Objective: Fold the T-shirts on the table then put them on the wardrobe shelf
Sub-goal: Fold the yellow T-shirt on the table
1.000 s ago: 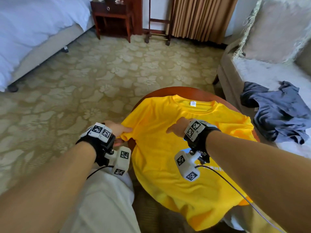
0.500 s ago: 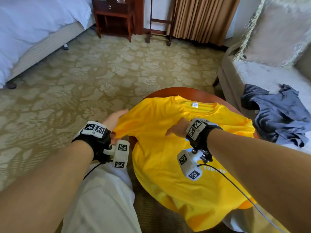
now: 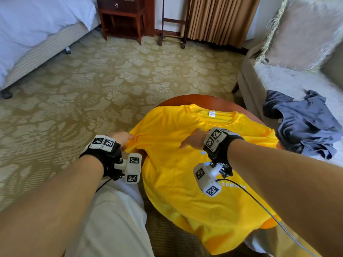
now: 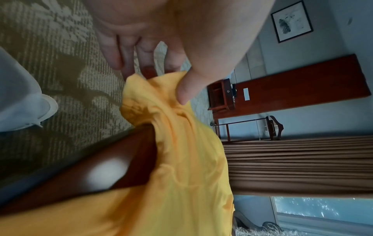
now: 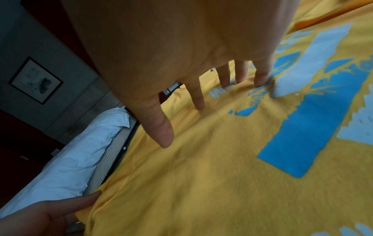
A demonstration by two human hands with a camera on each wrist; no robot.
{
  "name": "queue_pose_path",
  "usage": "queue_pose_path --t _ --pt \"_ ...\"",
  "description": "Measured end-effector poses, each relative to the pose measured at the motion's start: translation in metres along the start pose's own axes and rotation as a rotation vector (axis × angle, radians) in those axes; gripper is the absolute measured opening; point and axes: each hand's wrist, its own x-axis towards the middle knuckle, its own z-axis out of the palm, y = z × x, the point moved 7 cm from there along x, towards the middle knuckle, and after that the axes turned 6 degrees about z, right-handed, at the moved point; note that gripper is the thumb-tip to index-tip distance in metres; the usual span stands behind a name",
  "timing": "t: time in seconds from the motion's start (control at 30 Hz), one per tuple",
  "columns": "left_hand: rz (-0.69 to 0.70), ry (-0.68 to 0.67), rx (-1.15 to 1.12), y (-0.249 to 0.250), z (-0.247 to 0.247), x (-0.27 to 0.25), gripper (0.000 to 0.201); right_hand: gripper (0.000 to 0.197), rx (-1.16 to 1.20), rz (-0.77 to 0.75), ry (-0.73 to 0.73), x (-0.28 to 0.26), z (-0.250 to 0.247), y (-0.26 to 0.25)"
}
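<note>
My left hand [image 3: 121,137] pinches the sleeve end of the yellow T-shirt [image 3: 178,175], thumb on top and fingers [image 4: 129,63] underneath, just off the left edge of the round wooden tabletop [image 3: 200,101]. My right hand [image 3: 194,140] lies with fingers spread and nearly straight, fingertips [image 5: 198,103] pressing the chest of the shirt beside its blue and white print [image 5: 315,121]. The shirt lies face up in the lower middle of the head view, collar toward the top, its hem hanging over the near rim. To the right, a crumpled dark blue garment [image 3: 304,125] sits on the pale sofa [image 3: 278,80]. The bed [image 3: 37,25] with white bedding fills the upper left, and a dark wooden nightstand [image 3: 122,15] stands at the top, above the patterned carpet [image 3: 111,80].
</note>
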Motion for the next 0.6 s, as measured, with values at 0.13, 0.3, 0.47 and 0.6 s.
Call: queue_pose_path --t 0.13,0.3,0.47,0.6 --pt "-0.076 0.086 -0.165 -0.007 -0.010 0.000 0.051 0.086 0.008 0.004 -0.005 0.002 0.001 0.000" --pt "0.119 0.298 -0.118 0.025 -0.039 -0.011 0.032 0.080 0.031 -0.004 -0.038 0.003 0.004 0.001" --pt "0.431 0.341 -0.059 0.086 -0.039 -0.048 0.034 0.066 0.094 -0.007 -0.020 0.002 -0.014 0.005" --pt "0.577 0.285 0.077 0.129 -0.017 -0.070 0.029 0.037 0.194 0.002 0.062 0.000 -0.046 0.016"
